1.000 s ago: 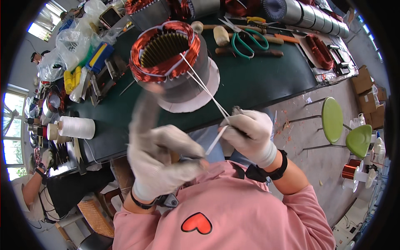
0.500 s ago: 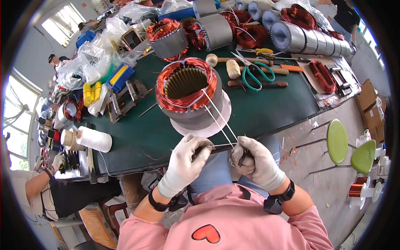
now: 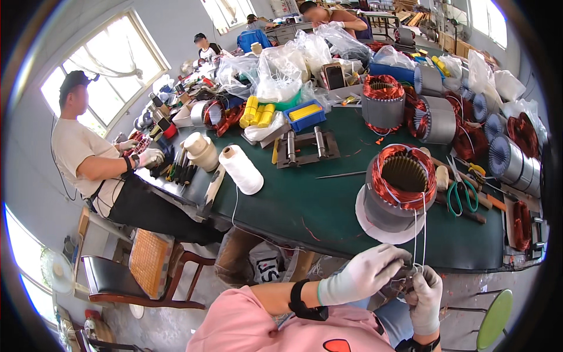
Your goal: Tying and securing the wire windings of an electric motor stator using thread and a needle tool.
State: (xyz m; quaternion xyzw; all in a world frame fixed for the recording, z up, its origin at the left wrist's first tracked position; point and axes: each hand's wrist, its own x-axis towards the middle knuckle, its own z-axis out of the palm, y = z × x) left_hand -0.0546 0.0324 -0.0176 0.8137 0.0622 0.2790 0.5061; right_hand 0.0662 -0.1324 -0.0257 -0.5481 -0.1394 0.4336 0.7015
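Note:
A motor stator [image 3: 394, 202] stands upright near the table's front edge, red-orange copper windings [image 3: 384, 163] ringing its top. It rests on a pale round pad [image 3: 384, 233]. From the windings, two strands of white cord [image 3: 424, 234] run down toward me. My right hand [image 3: 426, 299], in a whitish glove, pinches the cord where it bends into a small loop. My left hand [image 3: 363, 274], gloved likewise, has its fingers closed beside that loop, on the cord; the exact grip of its fingertips is partly hidden.
Right of the stator lie green-handled scissors [image 3: 456, 196] and mallets. A white thread spool [image 3: 241, 170] and a metal fixture [image 3: 305, 146] are on the left. More stators and coils fill the far right. A co-worker [image 3: 97, 152] sits at the left; chairs stand nearby.
The view has swung left, so the stator and my hands appear farther right. My hands have drawn closer together, and the cord stretched between them now forms a small loop.

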